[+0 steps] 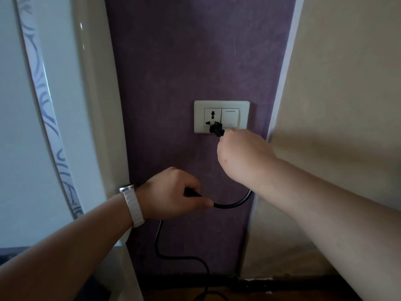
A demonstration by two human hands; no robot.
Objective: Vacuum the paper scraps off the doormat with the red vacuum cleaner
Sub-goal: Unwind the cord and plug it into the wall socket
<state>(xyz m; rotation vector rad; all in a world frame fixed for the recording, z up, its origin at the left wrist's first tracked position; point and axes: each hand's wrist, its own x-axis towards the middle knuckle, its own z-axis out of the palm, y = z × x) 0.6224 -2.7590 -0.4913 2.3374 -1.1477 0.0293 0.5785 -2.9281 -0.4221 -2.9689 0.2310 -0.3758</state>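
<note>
A white wall socket plate (pixel 198 116) with one outlet and a switch sits on the purple wall. My right hand (pixel 240 155) grips a black plug (pixel 216 129) right at the lower corner of the outlet, its prongs pointing at the plate. My left hand (pixel 171 194), with a white watch on the wrist, is closed around the black power cord (pixel 234 203) lower down. The cord loops between both hands and runs down to the floor. The red vacuum cleaner, doormat and paper scraps are out of view.
A white door frame (pixel 95 127) and a white panel with a patterned strip (pixel 45 105) stand to the left. A beige wall (pixel 347 94) lies to the right. The dark skirting and wood floor (pixel 184 294) show at the bottom, with cord lying there.
</note>
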